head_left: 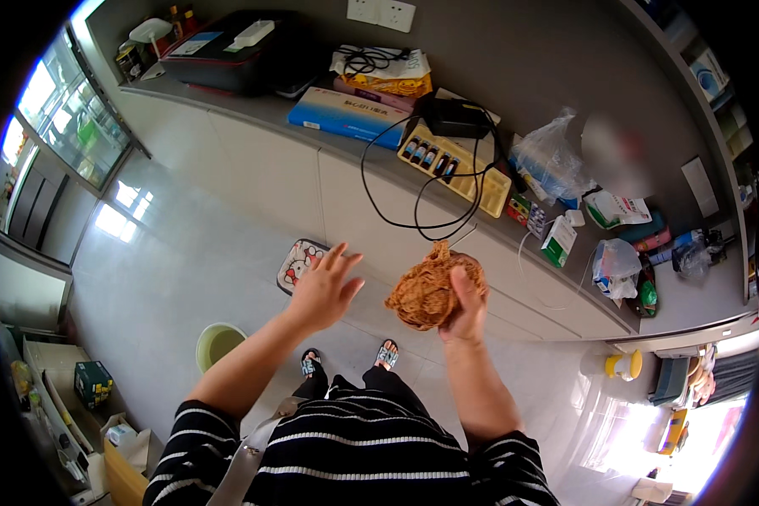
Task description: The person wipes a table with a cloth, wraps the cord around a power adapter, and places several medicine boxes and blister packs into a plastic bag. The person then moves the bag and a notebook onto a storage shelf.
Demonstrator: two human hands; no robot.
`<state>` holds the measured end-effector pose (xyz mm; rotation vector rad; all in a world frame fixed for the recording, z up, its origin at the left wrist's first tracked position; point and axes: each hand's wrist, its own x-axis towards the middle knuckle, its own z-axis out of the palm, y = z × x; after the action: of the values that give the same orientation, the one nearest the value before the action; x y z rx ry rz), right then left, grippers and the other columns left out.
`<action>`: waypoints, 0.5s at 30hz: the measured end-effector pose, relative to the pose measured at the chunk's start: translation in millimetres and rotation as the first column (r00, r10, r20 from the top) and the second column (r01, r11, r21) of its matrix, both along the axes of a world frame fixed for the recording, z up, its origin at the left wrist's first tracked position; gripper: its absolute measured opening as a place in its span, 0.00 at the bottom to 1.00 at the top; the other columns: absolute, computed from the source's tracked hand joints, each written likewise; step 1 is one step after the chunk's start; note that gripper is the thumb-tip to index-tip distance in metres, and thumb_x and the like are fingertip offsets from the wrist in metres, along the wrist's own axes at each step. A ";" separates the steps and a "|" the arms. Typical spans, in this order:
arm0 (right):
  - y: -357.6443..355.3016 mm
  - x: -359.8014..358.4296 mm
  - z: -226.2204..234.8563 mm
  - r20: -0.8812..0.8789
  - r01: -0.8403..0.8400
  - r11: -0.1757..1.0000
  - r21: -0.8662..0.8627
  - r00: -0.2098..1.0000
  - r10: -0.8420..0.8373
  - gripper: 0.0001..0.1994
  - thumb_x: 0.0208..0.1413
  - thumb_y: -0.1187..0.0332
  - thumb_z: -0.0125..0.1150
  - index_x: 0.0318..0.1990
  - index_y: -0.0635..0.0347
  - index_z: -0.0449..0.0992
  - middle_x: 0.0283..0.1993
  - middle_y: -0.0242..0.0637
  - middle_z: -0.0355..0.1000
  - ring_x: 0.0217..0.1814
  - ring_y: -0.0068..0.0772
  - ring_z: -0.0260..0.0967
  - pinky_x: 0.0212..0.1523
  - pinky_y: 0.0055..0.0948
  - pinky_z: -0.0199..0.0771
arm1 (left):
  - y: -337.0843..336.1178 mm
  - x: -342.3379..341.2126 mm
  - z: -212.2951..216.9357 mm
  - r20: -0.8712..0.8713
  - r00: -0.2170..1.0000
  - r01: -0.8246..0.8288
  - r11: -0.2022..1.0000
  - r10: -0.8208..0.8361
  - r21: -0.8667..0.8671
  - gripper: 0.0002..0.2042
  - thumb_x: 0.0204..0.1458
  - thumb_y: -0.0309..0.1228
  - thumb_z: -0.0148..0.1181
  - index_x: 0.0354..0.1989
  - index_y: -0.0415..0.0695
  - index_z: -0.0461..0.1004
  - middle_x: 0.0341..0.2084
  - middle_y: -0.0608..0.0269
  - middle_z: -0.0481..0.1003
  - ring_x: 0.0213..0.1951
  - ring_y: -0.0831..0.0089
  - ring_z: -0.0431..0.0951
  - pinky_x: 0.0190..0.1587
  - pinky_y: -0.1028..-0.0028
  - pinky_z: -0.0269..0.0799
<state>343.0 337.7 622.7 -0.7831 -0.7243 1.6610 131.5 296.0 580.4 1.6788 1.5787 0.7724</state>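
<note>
My right hand (468, 314) grips a rust-brown ball of crinkled, yarn-like material (426, 288), its thumb across the near side and the other fingers hidden behind. The ball hangs in front of the counter, below a loop of black cable. To the left, my left hand (322, 291) is raised with fingers spread and holds nothing. Behind its fingertips, a small rounded-square item with a cartoon print (293, 271) shows low by the cabinet.
A long grey counter (261, 108) carries a black printer (228, 55), a blue box (346, 115), a yellow tray of small bottles (481, 181), plastic bags (552, 156) and several packages. A pale green bin (215, 341) stands on the floor to my left, near open boxes (55, 371).
</note>
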 end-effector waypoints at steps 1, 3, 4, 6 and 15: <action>0.4 -2.9 5.3 -0.038 -0.089 0.996 -0.029 0.995 0.088 0.18 0.51 0.63 0.64 0.45 0.65 0.71 0.41 0.42 0.73 0.43 0.37 0.73 0.45 0.36 0.76 | -6.8 -3.1 -3.6 -0.437 0.898 0.127 0.982 -0.054 0.141 0.22 0.56 0.38 0.53 0.58 0.45 0.64 0.54 0.59 0.66 0.58 0.60 0.63 0.59 0.50 0.57; -5.5 -17.2 5.7 -0.043 -0.273 0.961 -0.046 0.962 0.271 0.20 0.51 0.61 0.63 0.47 0.64 0.70 0.42 0.44 0.73 0.45 0.39 0.73 0.47 0.38 0.76 | -18.5 -2.0 -21.2 -0.843 0.522 0.444 0.886 -0.133 0.135 0.27 0.50 0.39 0.54 0.61 0.48 0.63 0.62 0.55 0.59 0.66 0.52 0.50 0.63 0.43 0.46; -11.8 -32.1 -11.5 0.227 -0.263 0.965 -0.021 0.938 0.260 0.20 0.51 0.59 0.65 0.45 0.64 0.73 0.43 0.43 0.73 0.45 0.35 0.72 0.45 0.34 0.74 | -18.8 4.1 -18.0 -0.880 0.351 0.539 0.837 -0.319 -0.089 0.26 0.53 0.41 0.49 0.62 0.52 0.62 0.65 0.58 0.56 0.68 0.55 0.48 0.66 0.43 0.40; -28.4 -64.5 -35.8 0.751 -0.355 0.859 0.368 0.658 -0.049 0.17 0.50 0.56 0.66 0.36 0.62 0.78 0.37 0.42 0.75 0.39 0.41 0.74 0.41 0.32 0.72 | -30.3 2.0 -41.6 -0.775 0.402 0.576 0.792 -0.488 -0.201 0.27 0.52 0.40 0.48 0.63 0.56 0.60 0.65 0.65 0.58 0.68 0.61 0.49 0.68 0.46 0.37; 0.0 -37.1 -66.0 0.850 0.098 0.943 0.317 0.412 -0.328 0.17 0.50 0.55 0.66 0.33 0.62 0.77 0.35 0.44 0.74 0.38 0.43 0.70 0.41 0.38 0.70 | -55.3 -35.9 10.9 -0.467 0.808 0.498 0.840 -0.359 0.215 0.22 0.52 0.38 0.55 0.56 0.48 0.68 0.60 0.58 0.64 0.63 0.57 0.60 0.64 0.49 0.51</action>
<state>305.9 337.7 556.7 -1.5636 -1.4507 0.7668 95.5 240.7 591.3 2.4744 1.2716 0.4718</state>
